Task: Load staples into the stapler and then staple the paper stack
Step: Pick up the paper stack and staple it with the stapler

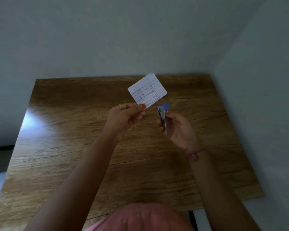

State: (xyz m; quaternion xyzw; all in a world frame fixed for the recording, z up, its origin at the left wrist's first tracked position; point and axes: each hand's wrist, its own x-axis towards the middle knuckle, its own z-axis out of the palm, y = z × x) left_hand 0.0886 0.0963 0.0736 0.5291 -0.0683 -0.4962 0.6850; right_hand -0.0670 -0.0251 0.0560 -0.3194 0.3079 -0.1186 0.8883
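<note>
lined paper stack (147, 90) — handwritten, small stapler (163, 116)

Wood-grain table (73, 164), glare patch far-left; corner vs grey walls.

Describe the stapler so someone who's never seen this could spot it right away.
Above the middle of the wooden table, two hands are raised. The right hand grips the stapler: small, silvery metal with a blue tip, unlike the lined white paper pinched in the left hand.
</note>
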